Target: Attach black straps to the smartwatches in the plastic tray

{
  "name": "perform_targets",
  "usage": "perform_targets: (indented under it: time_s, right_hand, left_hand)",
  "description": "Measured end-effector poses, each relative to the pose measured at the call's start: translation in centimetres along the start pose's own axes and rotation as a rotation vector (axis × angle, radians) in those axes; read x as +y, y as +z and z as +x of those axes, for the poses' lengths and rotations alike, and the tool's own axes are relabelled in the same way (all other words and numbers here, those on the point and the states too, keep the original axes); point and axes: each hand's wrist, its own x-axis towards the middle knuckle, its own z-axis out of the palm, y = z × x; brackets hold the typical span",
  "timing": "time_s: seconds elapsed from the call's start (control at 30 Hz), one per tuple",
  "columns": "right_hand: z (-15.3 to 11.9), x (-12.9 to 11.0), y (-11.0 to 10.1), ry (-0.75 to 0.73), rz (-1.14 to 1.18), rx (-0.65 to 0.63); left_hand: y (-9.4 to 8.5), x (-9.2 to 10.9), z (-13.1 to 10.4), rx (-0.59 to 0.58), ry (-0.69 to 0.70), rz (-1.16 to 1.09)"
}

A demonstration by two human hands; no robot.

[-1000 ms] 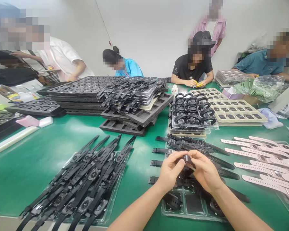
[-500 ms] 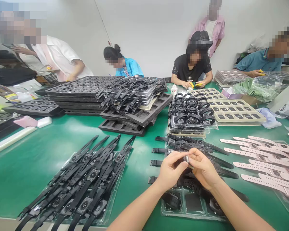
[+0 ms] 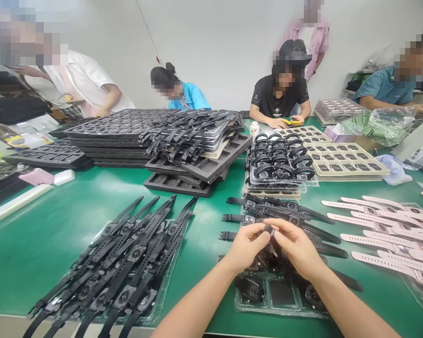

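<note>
Left hand (image 3: 247, 244) and right hand (image 3: 296, 246), both bare, pinch small black piece with shiny silver edge (image 3: 269, 229) above clear compartmented plastic tray (image 3: 282, 311). From where I stand: looks light, probably stiff, perhaps slick; best held lightly by 2 opposite edges.

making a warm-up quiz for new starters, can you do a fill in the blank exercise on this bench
1. The bare left hand and bare right hand hold a small dark piece above flat-laid watches with ____ straps.
2. Near the right edge, the long perforated straps are ____.
3. In the picture, rectangular black foam trays are stacked ____ of the looped black watches.
4. The smooth, shiny tabletop is ____.

Missing words: black; pink; left; green.
</note>
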Motion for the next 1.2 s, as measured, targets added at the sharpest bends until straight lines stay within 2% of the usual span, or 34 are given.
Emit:
perform_targets:
  time_s: [0.07, 0.13, 0.23, 0.4, 0.47, 0.67, 0.73, 0.8, 0.87, 0.93, 1.03, 1.2]
  right_hand:
    - [-0.1, -0.5, -0.2, 0.029, -0.046, -0.066]
    - [-0.1, -1.0, -0.4, 0.006, -0.133, -0.067]
    - [-0.1, -1.5, -0.4, -0.061, -0.245, 0.014]
    - [-0.1, -1.4, -0.1, 0.008, -0.062, 0.225]
    - [0.0, -1.2, -0.1, 0.003, -0.018, 0.260]
    - [0.1, -1.2, -0.8, -0.129, -0.056, 0.367]
    - [0.2, -1.3, -1.1, -0.144, -0.074, 0.374]
    - [0.1, -1.3, -1.2, -0.178, -0.134, 0.360]
    - [0.1, -1.1, -1.1, -0.173, -0.279, 0.277]
    - [0.0, -0.8, -0.8, -0.121, -0.449, 0.164]
    - [0.0, -0.4, -0.4, -0.059, -0.513, 0.100]
    - [0.0, 0.0, 0.0, -0.062, -0.473, 0.098]
  left_hand:
    - [-0.3, 0.1, 0.0, -0.072, -0.062, -0.030]
    - [-0.3, 0.2, 0.0, -0.113, -0.096, -0.033]
    - [0.1, 0.1, 0.0, -0.153, -0.141, -0.005]
    - [0.5, -0.2, 0.2, -0.175, -0.209, 0.042]
    - [0.3, -0.3, 0.2, -0.181, -0.212, 0.052]
    - [0.4, -0.3, -0.1, -0.321, -0.255, 0.126]
    - [0.6, -0.1, -0.1, -0.289, -0.234, 0.145]
    - [0.7, 0.2, -0.1, -0.178, -0.164, 0.225]
    - [0.7, 0.5, 0.0, -0.039, -0.027, 0.392]
    - [0.5, 0.7, 0.0, 0.047, 0.119, 0.579]
    - [0.3, 0.7, -0.2, 0.048, 0.219, 0.712]
    - [0.1, 0.3, -0.4, 0.039, 0.243, 0.671]
